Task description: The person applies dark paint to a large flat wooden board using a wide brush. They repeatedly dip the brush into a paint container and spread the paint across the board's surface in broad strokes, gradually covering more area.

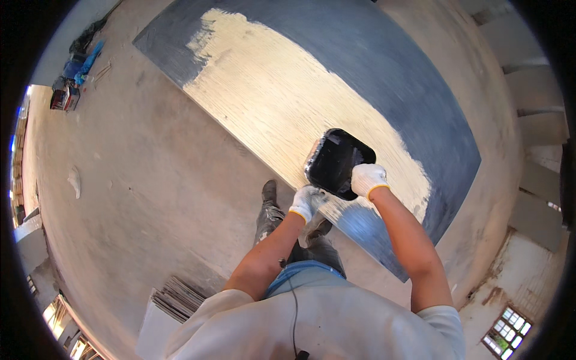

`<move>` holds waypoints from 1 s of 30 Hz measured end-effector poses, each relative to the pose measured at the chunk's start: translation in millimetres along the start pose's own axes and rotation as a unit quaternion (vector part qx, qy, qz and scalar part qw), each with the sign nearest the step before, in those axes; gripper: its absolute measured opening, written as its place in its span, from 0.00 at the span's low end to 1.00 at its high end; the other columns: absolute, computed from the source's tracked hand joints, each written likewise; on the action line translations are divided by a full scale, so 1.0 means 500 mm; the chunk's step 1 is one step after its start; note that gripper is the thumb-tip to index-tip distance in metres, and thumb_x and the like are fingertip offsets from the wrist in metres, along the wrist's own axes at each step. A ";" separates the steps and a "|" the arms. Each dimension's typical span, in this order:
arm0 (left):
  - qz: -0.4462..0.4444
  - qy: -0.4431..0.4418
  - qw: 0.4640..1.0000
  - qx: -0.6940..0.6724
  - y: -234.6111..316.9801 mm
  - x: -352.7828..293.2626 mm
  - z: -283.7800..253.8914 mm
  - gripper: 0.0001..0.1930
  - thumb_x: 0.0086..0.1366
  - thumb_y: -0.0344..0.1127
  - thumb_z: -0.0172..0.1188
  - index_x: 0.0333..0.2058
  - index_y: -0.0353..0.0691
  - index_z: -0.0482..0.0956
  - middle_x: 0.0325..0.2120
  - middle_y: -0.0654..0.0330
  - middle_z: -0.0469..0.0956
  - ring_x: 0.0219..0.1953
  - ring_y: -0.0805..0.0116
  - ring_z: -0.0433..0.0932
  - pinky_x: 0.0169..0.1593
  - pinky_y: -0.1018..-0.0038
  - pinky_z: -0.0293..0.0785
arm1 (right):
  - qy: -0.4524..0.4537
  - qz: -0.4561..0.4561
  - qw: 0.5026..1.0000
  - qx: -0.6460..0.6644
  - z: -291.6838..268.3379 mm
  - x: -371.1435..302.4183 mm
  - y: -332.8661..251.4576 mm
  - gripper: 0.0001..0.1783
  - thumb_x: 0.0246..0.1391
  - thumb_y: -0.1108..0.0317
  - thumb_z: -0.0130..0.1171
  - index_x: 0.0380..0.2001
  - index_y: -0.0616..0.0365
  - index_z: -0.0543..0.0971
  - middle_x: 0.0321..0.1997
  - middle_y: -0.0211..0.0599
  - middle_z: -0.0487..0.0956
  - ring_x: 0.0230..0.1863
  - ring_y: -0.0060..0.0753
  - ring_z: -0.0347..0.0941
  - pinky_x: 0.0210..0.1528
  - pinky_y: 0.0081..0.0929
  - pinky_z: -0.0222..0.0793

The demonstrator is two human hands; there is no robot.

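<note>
Head view, looking straight down past a pale shirt and two bare forearms. Right hand (367, 180) in a white glove, grip closed over the near rim of a black tray (337, 162), held tilted above the big dark slab (414, 84) lying flat on the concrete floor (150, 180). Left hand (306, 203), gloved too, just beside the tray's lower corner and perhaps touching it; grip half curled around something greyish, too blurred to tell whether holding or only steadying. Tray hanging over the near edge of a broad pale coated patch (282, 102), running lengthwise down the middle of the slab, ridged as if combed, with bare dark surface along the far side and at both ends. One dark shoe (269, 192) planted on the floor just beside the slab's near edge.

Judged from this: coating of the slab partly done, tray being tipped or carried over the wet area. Next move likely to call for a level tray, a firm right-hand hold on the rim, and feet kept off the fresh coat.

Elsewhere: stack of thin grey sheets (180, 297) at lower left, heap of tools (72, 84) far up left, concrete steps (540, 132) along the right, barred window (509, 327) at lower right
</note>
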State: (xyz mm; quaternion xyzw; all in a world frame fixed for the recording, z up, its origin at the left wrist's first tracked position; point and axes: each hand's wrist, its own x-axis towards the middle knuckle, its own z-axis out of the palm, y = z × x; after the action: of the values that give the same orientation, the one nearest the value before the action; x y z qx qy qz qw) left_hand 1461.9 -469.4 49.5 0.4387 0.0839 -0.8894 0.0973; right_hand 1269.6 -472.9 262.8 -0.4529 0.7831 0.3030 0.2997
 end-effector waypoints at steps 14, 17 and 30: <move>0.115 -0.060 0.989 -0.069 0.305 -0.021 -0.052 0.17 0.59 0.19 0.51 0.48 0.38 0.73 0.45 0.50 0.78 0.46 0.43 0.80 0.48 0.42 0.81 | 0.007 -0.091 0.993 -0.072 -0.051 0.270 -0.241 0.14 0.54 0.63 0.58 0.37 0.54 0.89 0.41 0.46 0.88 0.42 0.47 0.86 0.39 0.46 0.80; 0.176 -0.087 0.980 -0.025 0.393 -0.053 -0.069 0.14 0.64 0.23 0.52 0.48 0.40 0.74 0.42 0.52 0.79 0.40 0.50 0.81 0.43 0.52 0.84 | 0.016 -0.118 0.989 -0.086 -0.111 0.307 -0.312 0.14 0.54 0.63 0.58 0.37 0.53 0.89 0.39 0.47 0.88 0.41 0.48 0.87 0.37 0.47 0.80; 0.267 -0.118 0.954 -0.069 0.643 -0.112 -0.093 0.23 0.57 0.21 0.52 0.53 0.34 0.72 0.52 0.44 0.78 0.53 0.35 0.78 0.56 0.36 0.76 | 0.008 -0.187 0.959 -0.211 -0.308 0.451 -0.575 0.15 0.55 0.62 0.58 0.41 0.53 0.89 0.40 0.35 0.88 0.40 0.44 0.86 0.34 0.51 0.77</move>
State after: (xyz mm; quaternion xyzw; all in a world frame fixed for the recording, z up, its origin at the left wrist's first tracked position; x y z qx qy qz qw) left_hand 1610.4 -763.5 45.7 0.3293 0.0126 -0.8687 0.3699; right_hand 1403.3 -823.8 134.6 -0.6467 0.6047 0.3966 0.2425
